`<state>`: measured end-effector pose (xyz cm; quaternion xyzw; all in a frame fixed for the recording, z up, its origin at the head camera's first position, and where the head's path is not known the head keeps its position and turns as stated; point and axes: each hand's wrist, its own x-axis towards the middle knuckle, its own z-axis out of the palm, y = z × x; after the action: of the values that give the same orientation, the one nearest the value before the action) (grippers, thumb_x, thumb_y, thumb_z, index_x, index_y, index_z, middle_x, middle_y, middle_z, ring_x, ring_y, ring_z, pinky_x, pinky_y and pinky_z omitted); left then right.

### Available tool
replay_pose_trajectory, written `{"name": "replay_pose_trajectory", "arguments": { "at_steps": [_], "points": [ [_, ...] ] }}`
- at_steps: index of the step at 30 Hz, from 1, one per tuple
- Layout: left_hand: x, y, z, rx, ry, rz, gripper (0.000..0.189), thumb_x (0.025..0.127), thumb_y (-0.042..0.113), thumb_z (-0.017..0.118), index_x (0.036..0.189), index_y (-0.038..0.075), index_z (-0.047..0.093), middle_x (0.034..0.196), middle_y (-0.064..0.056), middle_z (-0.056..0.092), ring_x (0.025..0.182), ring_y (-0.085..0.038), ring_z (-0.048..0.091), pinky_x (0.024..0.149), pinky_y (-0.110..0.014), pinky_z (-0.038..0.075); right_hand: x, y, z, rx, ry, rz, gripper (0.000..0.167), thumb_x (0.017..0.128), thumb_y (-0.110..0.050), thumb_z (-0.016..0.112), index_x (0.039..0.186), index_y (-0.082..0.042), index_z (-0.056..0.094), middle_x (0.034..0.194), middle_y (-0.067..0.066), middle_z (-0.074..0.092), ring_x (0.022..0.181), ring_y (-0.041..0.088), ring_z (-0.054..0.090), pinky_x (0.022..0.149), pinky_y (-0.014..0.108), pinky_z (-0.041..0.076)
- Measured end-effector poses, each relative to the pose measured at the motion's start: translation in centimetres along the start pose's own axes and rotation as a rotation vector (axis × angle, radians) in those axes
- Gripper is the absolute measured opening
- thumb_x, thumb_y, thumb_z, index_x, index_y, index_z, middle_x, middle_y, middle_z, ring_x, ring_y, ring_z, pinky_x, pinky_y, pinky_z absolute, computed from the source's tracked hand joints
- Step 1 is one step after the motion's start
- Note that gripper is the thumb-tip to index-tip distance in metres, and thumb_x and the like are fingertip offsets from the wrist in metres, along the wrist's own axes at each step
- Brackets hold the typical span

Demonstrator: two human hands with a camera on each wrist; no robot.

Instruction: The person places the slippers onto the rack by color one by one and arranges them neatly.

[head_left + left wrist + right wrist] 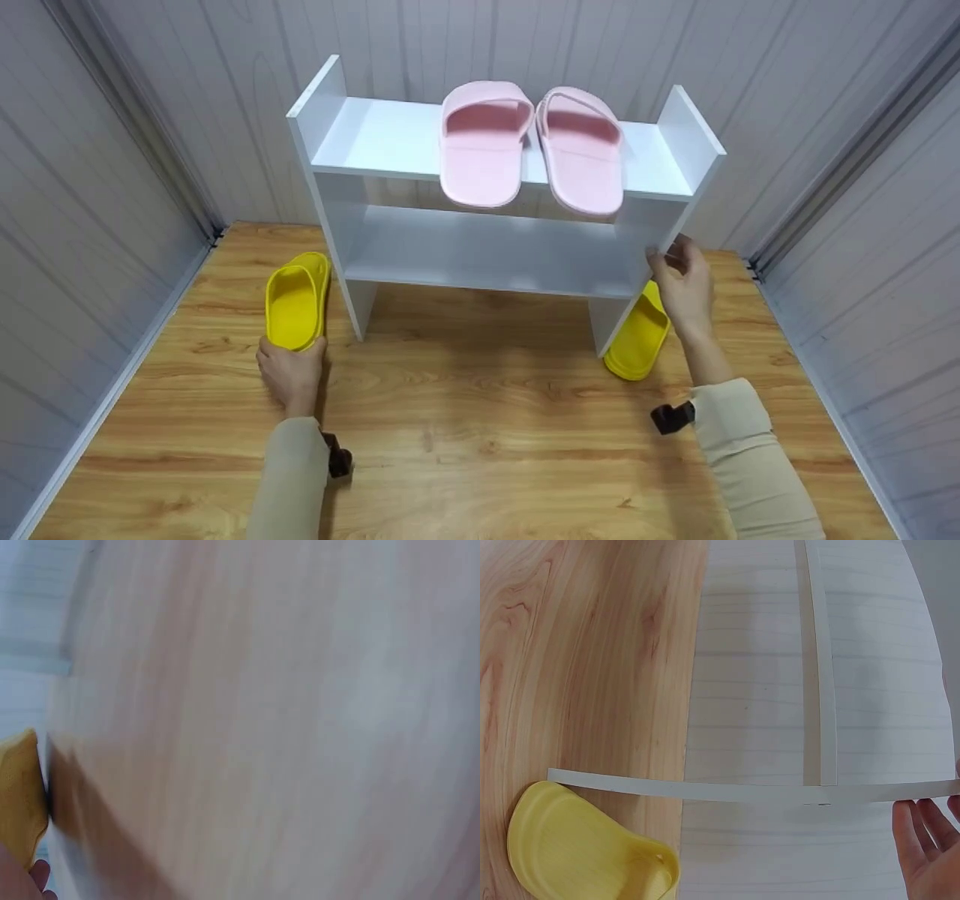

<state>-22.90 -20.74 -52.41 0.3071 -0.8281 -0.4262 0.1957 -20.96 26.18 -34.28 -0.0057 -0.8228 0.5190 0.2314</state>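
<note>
A white two-tier shoe rack (491, 289) stands on the floor, with a pair of pink slippers (484, 169) on its top shelf. To the rack's left, my left hand (292, 371) grips the heel end of a yellow slipper (292, 315); in the left wrist view only part of this slipper (21, 795) shows at the left edge. My right hand (686, 289) pinches the front edge of the rack's right side panel, below the top shelf. Under that hand, the other yellow slipper (634, 345) lies against the panel's foot, its toe partly hidden. The right wrist view shows this slipper (585, 847) too.
The lower shelf (487, 251) spans between the side panels. A pale panelled wall (390, 45) rises behind the rack, and more walls (892, 247) close in both sides. Wood-patterned floor (480, 450) stretches in front. Small black wrist cameras (671, 418) sit at both cuffs.
</note>
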Motion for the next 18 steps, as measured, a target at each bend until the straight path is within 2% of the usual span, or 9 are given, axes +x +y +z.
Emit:
{"name": "replay_pose_trajectory", "arguments": {
  "at_steps": [8, 15, 18],
  "points": [
    [1.6, 0.1, -3.3, -0.006, -0.098, -0.030, 0.080, 0.071, 0.042, 0.064, 0.127, -0.005, 0.029, 0.116, -0.022, 0.037, 0.102, -0.035, 0.039, 0.089, -0.045, 0.031, 0.1, 0.0, 0.0, -0.014, -0.011, 0.034, 0.046, 0.089, -0.023, 0.051, 0.126, 0.002, 0.041, 0.116, 0.019, 0.048, 0.104, 0.028, 0.046, 0.081, 0.033, 0.044],
    [3.3, -0.2, -7.4, 0.059, -0.201, 0.060, 0.080, 0.075, 0.041, 0.061, 0.126, -0.010, 0.028, 0.114, -0.026, 0.039, 0.100, -0.038, 0.039, 0.085, -0.049, 0.031, 1.0, 2.3, -0.1, -0.020, -0.009, 0.041, 0.050, 0.088, -0.030, 0.052, 0.129, -0.004, 0.041, 0.118, 0.014, 0.048, 0.105, 0.025, 0.046, 0.082, 0.034, 0.044],
    [4.2, 0.0, -9.2, 0.103, -0.273, 0.096, 0.080, 0.077, 0.042, 0.059, 0.126, -0.012, 0.026, 0.113, -0.028, 0.039, 0.098, -0.039, 0.039, 0.082, -0.049, 0.031, 1.2, 3.1, -0.1, -0.023, -0.001, 0.026, 0.050, 0.088, -0.033, 0.053, 0.128, -0.005, 0.041, 0.117, 0.012, 0.049, 0.104, 0.023, 0.047, 0.081, 0.032, 0.045]
  ]
}}
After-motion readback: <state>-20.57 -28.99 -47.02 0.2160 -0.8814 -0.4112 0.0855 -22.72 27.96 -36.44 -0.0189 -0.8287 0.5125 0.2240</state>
